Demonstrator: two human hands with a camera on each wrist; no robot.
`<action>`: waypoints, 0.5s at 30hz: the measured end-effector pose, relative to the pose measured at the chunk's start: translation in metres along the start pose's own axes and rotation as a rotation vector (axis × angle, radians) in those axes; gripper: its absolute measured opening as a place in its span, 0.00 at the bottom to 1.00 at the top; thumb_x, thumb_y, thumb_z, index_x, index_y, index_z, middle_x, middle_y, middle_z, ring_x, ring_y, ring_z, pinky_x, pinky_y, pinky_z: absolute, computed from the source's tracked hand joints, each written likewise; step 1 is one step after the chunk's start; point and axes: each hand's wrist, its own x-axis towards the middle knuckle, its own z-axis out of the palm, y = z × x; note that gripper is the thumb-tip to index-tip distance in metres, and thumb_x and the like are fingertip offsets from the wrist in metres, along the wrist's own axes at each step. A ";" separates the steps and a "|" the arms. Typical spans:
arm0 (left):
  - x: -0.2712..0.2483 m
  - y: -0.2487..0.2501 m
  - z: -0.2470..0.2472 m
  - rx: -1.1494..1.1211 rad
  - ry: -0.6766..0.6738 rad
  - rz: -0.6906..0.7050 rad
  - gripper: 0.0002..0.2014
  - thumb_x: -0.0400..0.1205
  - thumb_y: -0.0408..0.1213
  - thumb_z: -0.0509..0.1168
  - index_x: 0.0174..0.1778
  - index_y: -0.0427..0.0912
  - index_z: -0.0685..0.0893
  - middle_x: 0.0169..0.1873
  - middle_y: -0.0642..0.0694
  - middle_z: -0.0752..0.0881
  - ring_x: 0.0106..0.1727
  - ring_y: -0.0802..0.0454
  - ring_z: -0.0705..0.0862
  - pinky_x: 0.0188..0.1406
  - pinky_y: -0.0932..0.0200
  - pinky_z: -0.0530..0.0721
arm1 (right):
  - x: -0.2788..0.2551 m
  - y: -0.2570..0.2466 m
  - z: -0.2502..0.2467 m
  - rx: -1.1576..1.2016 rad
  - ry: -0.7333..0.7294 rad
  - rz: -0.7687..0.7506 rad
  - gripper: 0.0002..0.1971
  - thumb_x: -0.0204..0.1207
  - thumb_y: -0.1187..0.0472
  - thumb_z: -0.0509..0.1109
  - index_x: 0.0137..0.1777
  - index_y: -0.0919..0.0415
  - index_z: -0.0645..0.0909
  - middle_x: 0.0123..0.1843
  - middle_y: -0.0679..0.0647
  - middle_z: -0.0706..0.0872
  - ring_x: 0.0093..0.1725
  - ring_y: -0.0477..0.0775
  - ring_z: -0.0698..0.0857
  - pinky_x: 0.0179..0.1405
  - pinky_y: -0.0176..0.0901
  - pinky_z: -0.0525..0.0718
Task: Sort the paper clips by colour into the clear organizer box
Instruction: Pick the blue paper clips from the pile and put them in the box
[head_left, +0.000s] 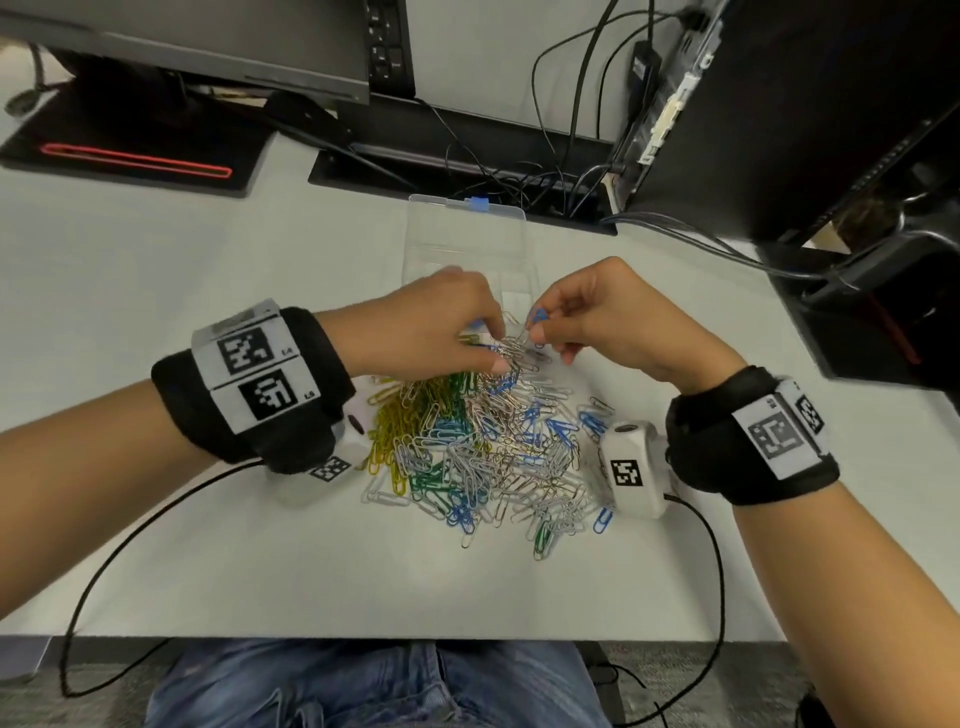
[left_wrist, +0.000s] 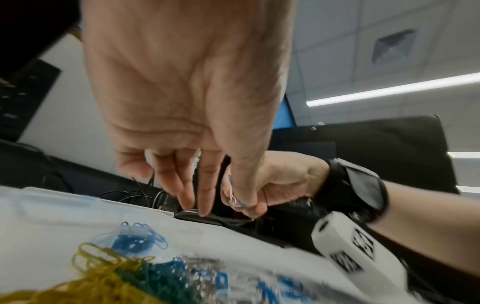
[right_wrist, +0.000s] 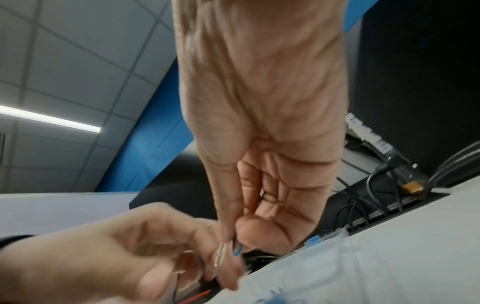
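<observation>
One organizer box (head_left: 462, 239), two hands.

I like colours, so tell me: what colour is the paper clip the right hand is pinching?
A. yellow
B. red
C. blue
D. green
C: the right hand pinches a blue paper clip between thumb and finger above the pile of clips; the right wrist view shows blue wire at the fingertips too.

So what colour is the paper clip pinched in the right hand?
Blue. The right hand pinches a blue paper clip; the head view shows it best.
</observation>
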 end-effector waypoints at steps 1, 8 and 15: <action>0.002 -0.001 -0.002 -0.038 0.050 -0.033 0.19 0.77 0.55 0.67 0.57 0.47 0.86 0.55 0.48 0.80 0.60 0.50 0.73 0.61 0.56 0.70 | 0.001 -0.003 0.003 0.028 -0.013 -0.008 0.05 0.70 0.72 0.76 0.44 0.72 0.87 0.33 0.65 0.85 0.26 0.50 0.81 0.29 0.39 0.85; 0.003 -0.007 -0.001 -0.237 0.172 -0.129 0.05 0.76 0.46 0.72 0.38 0.50 0.86 0.55 0.49 0.80 0.60 0.53 0.72 0.56 0.61 0.66 | 0.010 -0.010 0.014 0.055 -0.029 -0.020 0.09 0.68 0.71 0.78 0.46 0.75 0.85 0.31 0.65 0.83 0.24 0.50 0.80 0.29 0.43 0.86; -0.004 -0.015 -0.012 -0.227 0.190 -0.245 0.10 0.73 0.47 0.75 0.44 0.46 0.91 0.53 0.49 0.79 0.56 0.57 0.66 0.57 0.58 0.63 | 0.034 -0.022 0.015 0.001 0.023 -0.058 0.07 0.70 0.73 0.76 0.47 0.75 0.85 0.29 0.61 0.82 0.22 0.46 0.80 0.27 0.41 0.86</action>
